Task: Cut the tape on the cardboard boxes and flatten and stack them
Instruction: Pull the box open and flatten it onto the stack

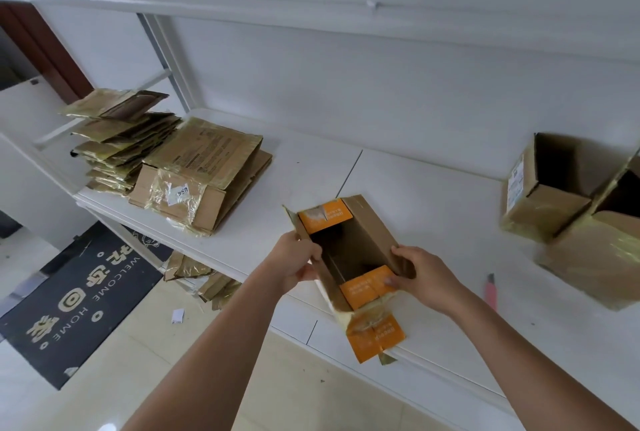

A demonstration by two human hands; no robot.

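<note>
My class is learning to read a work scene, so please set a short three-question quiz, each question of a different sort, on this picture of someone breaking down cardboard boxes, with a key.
1. True or false: both hands grip the open box with orange flaps.
2. Multiple choice: the pink cutter lies
A. in the right hand
B. on the white table, right of that hand
C. on the flattened stack
3. Fill in: the left hand holds the box's ____ wall.

Key
1. True
2. B
3. left
</note>
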